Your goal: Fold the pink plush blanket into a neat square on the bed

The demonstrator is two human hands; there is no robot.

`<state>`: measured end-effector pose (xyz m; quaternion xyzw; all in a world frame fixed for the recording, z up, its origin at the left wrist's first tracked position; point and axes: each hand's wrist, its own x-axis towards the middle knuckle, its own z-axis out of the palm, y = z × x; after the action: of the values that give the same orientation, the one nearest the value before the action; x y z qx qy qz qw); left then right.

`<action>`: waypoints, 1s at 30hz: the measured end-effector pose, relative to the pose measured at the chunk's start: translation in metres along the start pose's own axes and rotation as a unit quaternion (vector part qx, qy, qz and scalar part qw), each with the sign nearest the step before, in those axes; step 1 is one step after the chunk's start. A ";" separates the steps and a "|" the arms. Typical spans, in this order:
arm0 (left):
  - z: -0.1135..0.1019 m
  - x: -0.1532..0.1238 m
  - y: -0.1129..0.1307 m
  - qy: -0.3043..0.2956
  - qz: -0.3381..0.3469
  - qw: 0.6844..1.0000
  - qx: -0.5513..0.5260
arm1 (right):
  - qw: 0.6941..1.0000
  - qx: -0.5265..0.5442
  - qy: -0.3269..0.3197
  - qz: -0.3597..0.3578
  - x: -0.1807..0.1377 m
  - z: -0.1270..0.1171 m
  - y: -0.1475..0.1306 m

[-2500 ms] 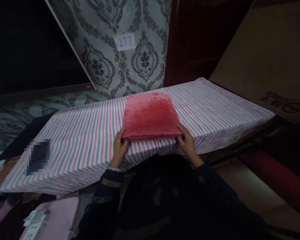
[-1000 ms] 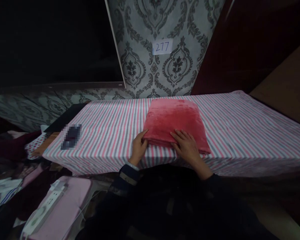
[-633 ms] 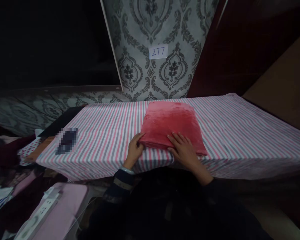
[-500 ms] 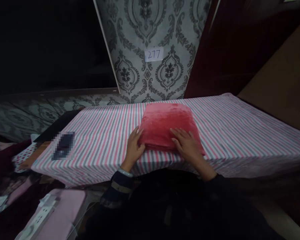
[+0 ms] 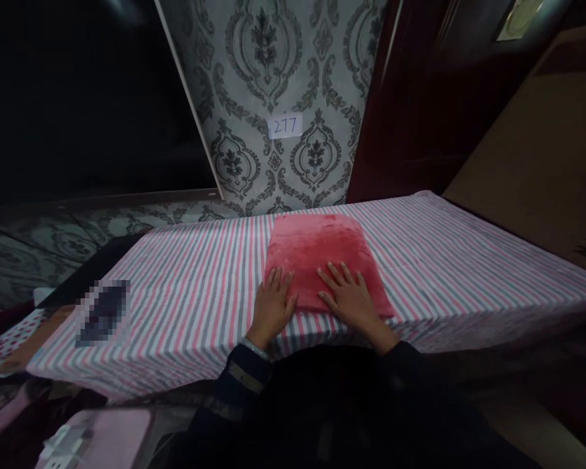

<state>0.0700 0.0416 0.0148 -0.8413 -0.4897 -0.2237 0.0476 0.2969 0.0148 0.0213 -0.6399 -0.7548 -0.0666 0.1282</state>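
A red plush cloth (image 5: 322,244), folded into a flat, roughly square pad, lies on a striped tablecloth (image 5: 195,280) near the table's front edge. Whether it is a blanket or a garment I cannot tell. My left hand (image 5: 273,305) rests on its near left corner, fingers stretched out and palm down. Flat on the near part of the cloth, right of the middle, lies my right hand (image 5: 349,296) with its fingers spread. Neither hand grips the fabric.
A blurred-out dark object (image 5: 105,312) lies at the table's left. Behind stand a large dark screen (image 5: 88,98) and a patterned wall with a paper label (image 5: 285,126). A brown cardboard panel (image 5: 537,143) rises at the right. A pink stool (image 5: 112,436) bearing a power strip is at lower left.
My left hand has moved from the cloth's left edge onto its top, fingers now flat. My right hand has shifted slightly and spread its fingers. The camera view has tilted a little.
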 end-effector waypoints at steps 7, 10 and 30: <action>0.000 0.004 0.000 0.008 0.004 1.000 -0.004 | 1.000 -0.004 -0.006 -0.002 -0.015 -0.003 0.006; 0.000 0.005 -0.002 -0.001 -0.002 1.000 -0.009 | 1.000 0.007 0.001 -0.008 -0.029 -0.001 0.013; 0.023 0.089 0.049 -0.116 0.048 0.992 0.005 | 0.996 -0.001 -0.039 0.077 0.040 -0.006 0.009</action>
<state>0.1567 0.0945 0.0391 -0.8840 -0.4518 -0.1197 0.0060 0.3009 0.0529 0.0376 -0.6983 -0.7076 -0.0326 0.1030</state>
